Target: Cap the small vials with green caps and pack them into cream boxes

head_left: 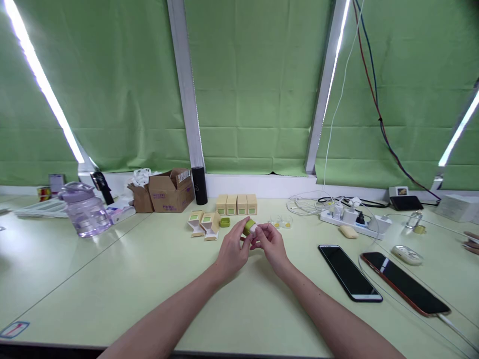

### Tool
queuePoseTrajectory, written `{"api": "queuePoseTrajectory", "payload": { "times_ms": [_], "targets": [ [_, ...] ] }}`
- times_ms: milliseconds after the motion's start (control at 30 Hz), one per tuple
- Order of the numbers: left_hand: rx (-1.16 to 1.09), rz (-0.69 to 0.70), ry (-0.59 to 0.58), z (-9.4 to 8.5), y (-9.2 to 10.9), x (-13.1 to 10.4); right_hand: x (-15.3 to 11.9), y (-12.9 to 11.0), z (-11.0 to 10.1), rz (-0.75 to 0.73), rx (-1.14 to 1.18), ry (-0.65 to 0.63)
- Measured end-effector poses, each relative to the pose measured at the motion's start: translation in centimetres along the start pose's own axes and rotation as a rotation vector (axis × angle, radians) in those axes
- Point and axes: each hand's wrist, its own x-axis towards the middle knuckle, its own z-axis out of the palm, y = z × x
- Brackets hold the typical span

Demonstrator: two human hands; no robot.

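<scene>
Above the middle of the table, my left hand (232, 248) is closed round a small green case (247, 227). My right hand (272, 245) meets it from the other side, its fingertips pinched on the white part at the case's right end. The fingers hide much of the case. Just beyond my left hand lies another small green case (224, 222). Left of that are two opened cardboard boxes, one box (211, 225) in front of the other box (195, 223). A clear tray (281, 222) with yellow bits in it lies behind my right hand.
Several small closed boxes (236, 205) stand in a row at the back. A carton (170, 192), a black cylinder (199, 185) and a purple jug (85, 209) are left. On the right are a power strip (352, 222), two phones (350, 271) and cables; another person's hand (472, 243) shows at the edge.
</scene>
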Motion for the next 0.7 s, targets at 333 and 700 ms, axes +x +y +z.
{"api": "queuePoseTrajectory", "payload": {
  "times_ms": [333,700],
  "targets": [
    [-0.536,-0.281,-0.059,0.0,-0.7,1.1,-0.7,-1.0,-0.9,-0.467,-0.806,-0.039],
    [-0.708,-0.332,-0.121,0.3,-1.0,0.9,-0.2,0.6,-1.9,-0.672,-1.052,-0.135]
  ]
}}
